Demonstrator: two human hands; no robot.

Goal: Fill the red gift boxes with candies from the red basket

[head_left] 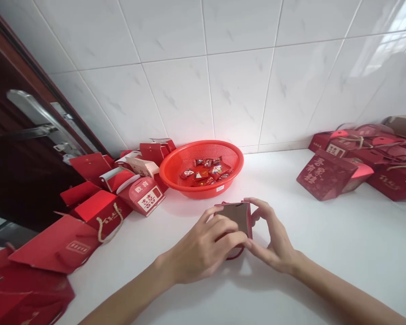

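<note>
A small red paper gift box (241,215) stands on the white tabletop, its grey-brown cardboard side turned up toward me. My left hand (203,246) lies over its left part, fingers curled across the grey-brown face. At the right edge, my right hand (276,241) grips the box between thumb and fingers. A dark red loop, apparently a cord handle, shows below the box under my left fingers. What is inside the box cannot be seen. Just behind it sits a red plastic basket (189,192) with several wrapped candies (208,172) in it.
Red gift boxes crowd the left side, including an upright box with white characters (142,194) and a box with a rope handle (103,212). More closed boxes (328,176) are piled at the right. A tiled wall (237,99) bounds the back, and a door handle (43,113) is at left.
</note>
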